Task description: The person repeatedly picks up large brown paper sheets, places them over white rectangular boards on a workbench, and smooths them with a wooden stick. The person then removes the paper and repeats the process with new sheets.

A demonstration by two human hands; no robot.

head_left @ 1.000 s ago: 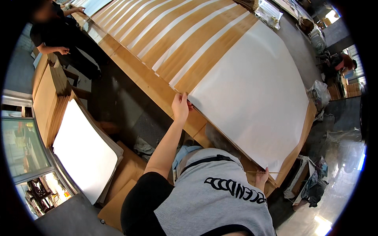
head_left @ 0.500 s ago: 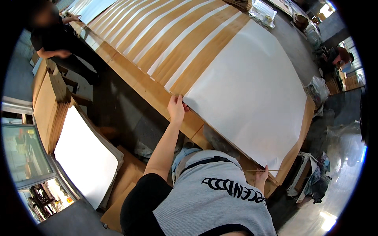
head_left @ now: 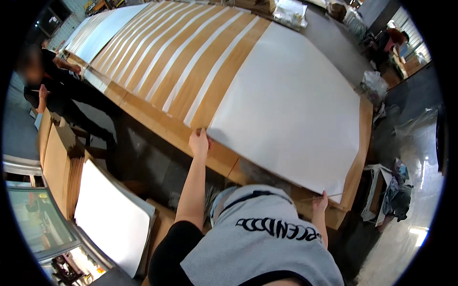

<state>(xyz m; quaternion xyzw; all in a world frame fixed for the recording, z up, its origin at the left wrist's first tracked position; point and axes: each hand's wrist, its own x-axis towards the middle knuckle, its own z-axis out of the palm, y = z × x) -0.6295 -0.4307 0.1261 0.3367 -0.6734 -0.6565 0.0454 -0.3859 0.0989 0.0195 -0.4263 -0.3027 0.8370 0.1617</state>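
A large white sheet (head_left: 291,109) lies on the near right part of a long table. My left hand (head_left: 200,142) is closed on the sheet's near left corner, next to the brown-and-white striped rows. At the near right corner, my right hand (head_left: 320,202) is closed around a thin wooden stick (head_left: 338,194), with its fingertips against the sheet's edge. To the left of the white sheet, overlapping brown sheets (head_left: 208,107) with white strips between them run away toward the far left.
The brown table edge (head_left: 222,164) runs in front of me. Stacked brown boards (head_left: 59,157) and a pile of white sheets (head_left: 112,214) stand at the left. A co-worker (head_left: 52,81) is by the far left side of the table. Plastic-wrapped bundles (head_left: 374,86) sit beyond the right end.
The view has shifted, so more of the table's far left end shows. Both my hands stay at the white sheet's near edge. The co-worker's forearm is now raised.
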